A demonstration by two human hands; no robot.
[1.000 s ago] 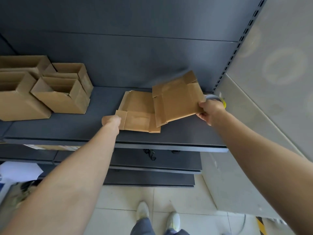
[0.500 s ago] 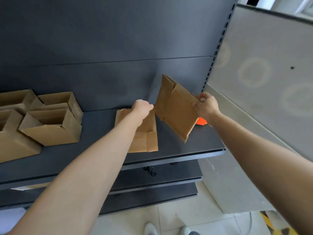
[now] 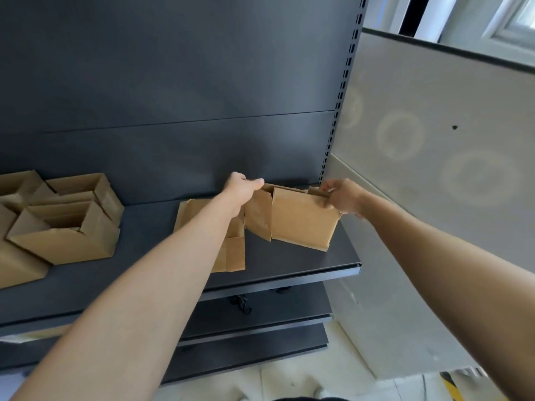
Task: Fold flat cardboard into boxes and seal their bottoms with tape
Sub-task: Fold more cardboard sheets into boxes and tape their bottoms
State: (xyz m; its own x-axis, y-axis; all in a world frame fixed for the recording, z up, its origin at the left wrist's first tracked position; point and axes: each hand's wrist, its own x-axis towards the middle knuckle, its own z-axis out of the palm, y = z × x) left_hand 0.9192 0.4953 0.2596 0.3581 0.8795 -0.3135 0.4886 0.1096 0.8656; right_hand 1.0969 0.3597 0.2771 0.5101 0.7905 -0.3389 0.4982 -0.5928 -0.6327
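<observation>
Holding a half-opened cardboard box [image 3: 301, 221] just above the right end of the shelf [image 3: 289, 270], both hands grip its top edge. The left hand [image 3: 241, 188] curls over the top left corner, where a side flap hangs down; its fingertips are hidden behind the cardboard. The right hand [image 3: 341, 198] pinches the top right corner, its fingers partly lost behind the edge. The box's far side cannot be seen. A pile of flat cardboard [image 3: 234, 256] lies near the shelf's front edge, largely covered by the left forearm. Folded boxes [image 3: 63, 235] crowd the left end, cut off by the picture's edge.
</observation>
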